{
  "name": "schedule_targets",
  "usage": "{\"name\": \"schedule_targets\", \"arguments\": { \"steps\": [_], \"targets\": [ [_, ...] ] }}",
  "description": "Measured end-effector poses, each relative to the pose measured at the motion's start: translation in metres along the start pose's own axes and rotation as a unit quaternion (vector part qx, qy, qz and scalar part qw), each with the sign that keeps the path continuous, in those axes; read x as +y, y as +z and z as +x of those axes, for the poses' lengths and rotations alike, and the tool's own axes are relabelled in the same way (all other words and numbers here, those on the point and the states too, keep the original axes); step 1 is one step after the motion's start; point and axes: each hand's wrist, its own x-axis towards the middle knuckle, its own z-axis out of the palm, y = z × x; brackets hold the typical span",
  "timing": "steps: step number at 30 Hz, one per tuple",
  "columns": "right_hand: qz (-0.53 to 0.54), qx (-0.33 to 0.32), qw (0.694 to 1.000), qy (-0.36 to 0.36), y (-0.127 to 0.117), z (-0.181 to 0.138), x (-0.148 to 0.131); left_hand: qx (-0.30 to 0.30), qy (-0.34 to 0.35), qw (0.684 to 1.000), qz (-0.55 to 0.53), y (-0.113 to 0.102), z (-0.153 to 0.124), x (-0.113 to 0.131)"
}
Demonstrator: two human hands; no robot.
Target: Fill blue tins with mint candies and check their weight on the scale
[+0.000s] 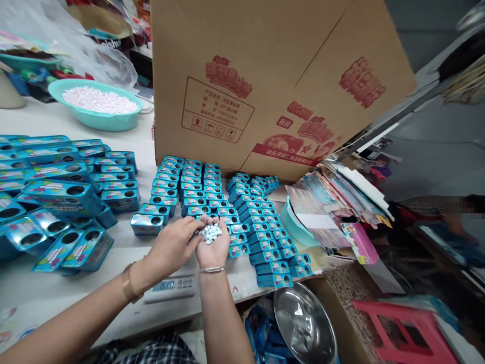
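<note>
My right hand [214, 247] is cupped palm up and holds a small pile of pale blue and white candies [210, 233]. From the left, my left hand [175, 243] reaches over with bent fingers held together, their tips at the edge of the pile; what they pinch, if anything, is hidden. Rows of small blue tins [197, 194] with round holes in their tops stand just beyond both hands. Partly under my left wrist lies a white digital scale [185, 287] with a lit display.
A large cardboard box [273, 76] rises behind the tins. More blue tins [60, 189] are stacked at left, near a turquoise bowl [109, 121] of pale pellets. Beyond the table edge are a metal bowl [306, 323] and a red stool [401, 328]. Another person's arm [460, 225] shows far right.
</note>
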Motion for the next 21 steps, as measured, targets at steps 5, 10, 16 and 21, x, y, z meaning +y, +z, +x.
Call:
{"name": "schedule_targets", "arguments": {
  "steps": [5,10,16,21],
  "targets": [
    [0.019,0.020,1.000,-0.001,-0.002,0.000,0.001,-0.058,-0.024,0.998,0.016,0.003,0.010,0.005],
    [0.049,0.030,0.998,0.016,-0.003,-0.002,-0.003,-0.075,-0.037,0.996,-0.030,-0.002,0.014,0.006],
    [0.082,0.057,0.994,0.033,0.000,-0.004,-0.004,-0.078,-0.093,0.983,-0.136,-0.005,0.012,0.000],
    [0.111,0.037,0.990,0.084,-0.001,-0.008,-0.010,-0.071,-0.112,0.976,-0.175,-0.008,0.005,-0.009]
  ]
}}
